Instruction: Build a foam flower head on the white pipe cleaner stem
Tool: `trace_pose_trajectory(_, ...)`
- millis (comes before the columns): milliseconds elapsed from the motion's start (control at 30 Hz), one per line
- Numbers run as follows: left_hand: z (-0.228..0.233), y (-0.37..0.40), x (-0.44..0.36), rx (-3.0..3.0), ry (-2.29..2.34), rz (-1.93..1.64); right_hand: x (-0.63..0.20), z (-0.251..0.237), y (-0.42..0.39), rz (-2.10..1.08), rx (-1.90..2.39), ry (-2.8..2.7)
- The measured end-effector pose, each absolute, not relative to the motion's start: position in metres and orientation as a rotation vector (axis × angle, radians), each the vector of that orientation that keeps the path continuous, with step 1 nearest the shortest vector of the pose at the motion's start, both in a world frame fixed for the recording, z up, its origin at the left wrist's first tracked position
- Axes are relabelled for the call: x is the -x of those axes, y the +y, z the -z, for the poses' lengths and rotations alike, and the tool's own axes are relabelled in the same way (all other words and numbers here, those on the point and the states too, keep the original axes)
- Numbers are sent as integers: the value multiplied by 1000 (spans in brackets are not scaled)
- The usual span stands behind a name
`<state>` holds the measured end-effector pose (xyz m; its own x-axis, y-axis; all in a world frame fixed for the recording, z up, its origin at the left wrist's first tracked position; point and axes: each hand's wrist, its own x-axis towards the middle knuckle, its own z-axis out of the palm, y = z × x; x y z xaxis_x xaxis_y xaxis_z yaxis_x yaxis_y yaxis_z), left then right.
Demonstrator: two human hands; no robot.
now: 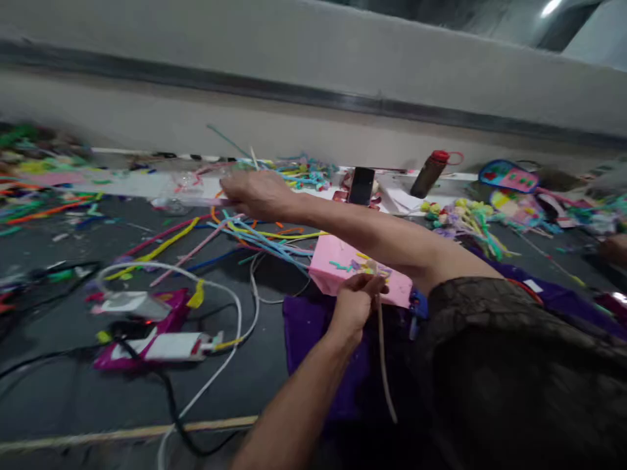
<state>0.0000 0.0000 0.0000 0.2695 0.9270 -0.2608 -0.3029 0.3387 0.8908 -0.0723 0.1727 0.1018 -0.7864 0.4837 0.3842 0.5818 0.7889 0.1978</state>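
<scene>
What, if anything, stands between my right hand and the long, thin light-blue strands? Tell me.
Nothing visible blocks your right hand from the light-blue strands; a thin yellow strand lies beside them.

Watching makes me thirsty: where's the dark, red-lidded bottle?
In the head view, the dark bottle is right of centre, toward the back, to the right of the black rectangular phone.
</scene>
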Motion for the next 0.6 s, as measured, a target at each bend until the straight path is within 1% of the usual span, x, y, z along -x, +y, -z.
trace_pose_trajectory(100, 0, 0, 3, -914, 946, -914, -27, -90, 159, 499, 1105, -2683)
trace_pose_trajectory(167, 0, 0, 4, -969, 947, -876, -95, -83, 154, 542, 1435, -2681)
trace_pose_trajectory(233, -1, 0, 3, -992, 969, -823, -165, -79, 153, 558, 1813, -2585)
trace_pose_trajectory(367, -3, -1, -1, -1018, 1023, -725, -296, -86, 162, 630, 2266, -2252)
trace_pose_trajectory(467, -5, -3, -4, -1019, 1074, -677, -364, -94, 172, 680, 2450, -2042)
trace_pose_trajectory(600, -6, -4, -4, -1025, 1134, -667, -400, -87, 190, 714, 2459, -1989)
